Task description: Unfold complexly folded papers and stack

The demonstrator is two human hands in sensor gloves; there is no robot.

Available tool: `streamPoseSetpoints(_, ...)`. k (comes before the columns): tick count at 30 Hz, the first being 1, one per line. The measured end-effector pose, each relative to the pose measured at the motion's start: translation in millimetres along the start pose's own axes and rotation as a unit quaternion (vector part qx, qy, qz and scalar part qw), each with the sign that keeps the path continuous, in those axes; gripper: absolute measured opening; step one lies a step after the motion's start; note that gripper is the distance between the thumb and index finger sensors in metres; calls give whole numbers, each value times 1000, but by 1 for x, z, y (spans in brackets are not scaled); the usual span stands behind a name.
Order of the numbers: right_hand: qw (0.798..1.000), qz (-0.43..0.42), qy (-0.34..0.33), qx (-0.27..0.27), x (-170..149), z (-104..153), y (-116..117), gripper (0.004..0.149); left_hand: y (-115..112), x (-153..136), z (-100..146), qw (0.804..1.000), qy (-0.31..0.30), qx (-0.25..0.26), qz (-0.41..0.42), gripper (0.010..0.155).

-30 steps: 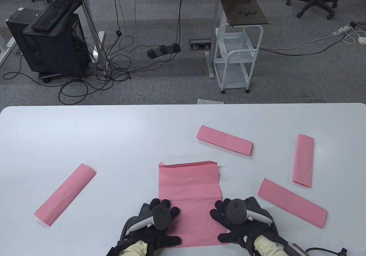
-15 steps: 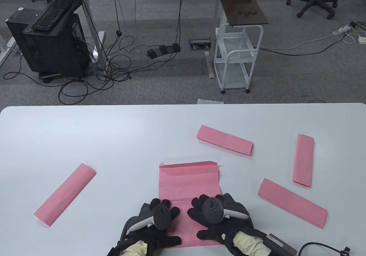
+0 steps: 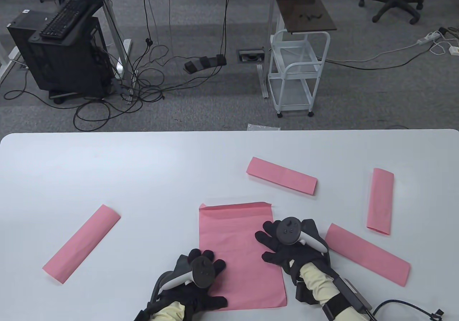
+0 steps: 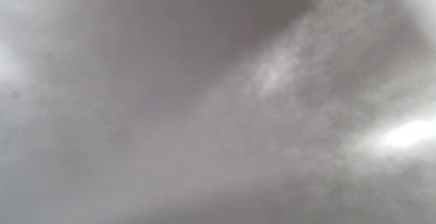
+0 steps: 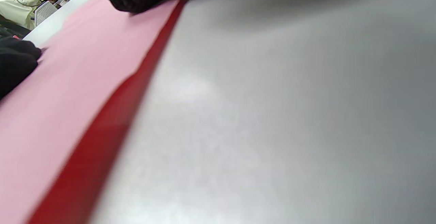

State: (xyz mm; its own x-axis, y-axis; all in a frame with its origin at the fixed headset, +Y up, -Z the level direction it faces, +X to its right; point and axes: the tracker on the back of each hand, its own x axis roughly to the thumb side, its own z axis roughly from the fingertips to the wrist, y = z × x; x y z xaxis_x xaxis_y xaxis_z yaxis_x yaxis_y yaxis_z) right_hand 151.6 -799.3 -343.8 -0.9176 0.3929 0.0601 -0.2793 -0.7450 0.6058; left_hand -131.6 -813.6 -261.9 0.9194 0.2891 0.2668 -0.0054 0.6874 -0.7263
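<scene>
We're flattening large pink paper sheet (image 3: 236, 253): left hand (image 3: 200, 274), right hand (image 3: 287, 244) pressing, fingers spread, gripping nothing; smoothing outward evenly advisable.

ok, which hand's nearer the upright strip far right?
Right. The right hand sits left of and below the strip; the left hand is farther, across the sheet.

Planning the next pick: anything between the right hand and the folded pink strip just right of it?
Nothing visible. The right hand rests on the unfolded sheet; only bare table separates it from the nearest folded strip.
</scene>
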Motion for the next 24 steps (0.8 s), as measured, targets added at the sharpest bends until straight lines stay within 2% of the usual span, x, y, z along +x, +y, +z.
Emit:
streamPoseSetpoints(3,999,39,-27,-15,15,6,4,60,0,0,0,1000,1,0,0,94)
streamPoseSetpoints(6,992,64,-105,39,43,12,24,67,0,0,0,1000,1,0,0,94)
streamPoseSetpoints(9,984,108,-126,59,61,7,33,67,0,0,0,1000,1,0,0,94)
streamPoseSetpoints(12,987,116,-102,48,64,-12,22,67,0,0,0,1000,1,0,1,95)
streamPoseSetpoints(14,992,83,-72,64,57,-28,11,63,0,1,0,1000,1,0,0,94)
streamPoseSetpoints(17,999,32,-23,34,44,-51,-11,59,0,1,0,1000,0,0,1,94)
streamPoseSetpoints(20,999,-15,21,18,31,-67,-28,58,0,1,0,1000,-1,0,0,95)
streamPoseSetpoints(24,998,-37,56,4,22,-78,-42,57,0,1,0,1000,-1,0,0,95)
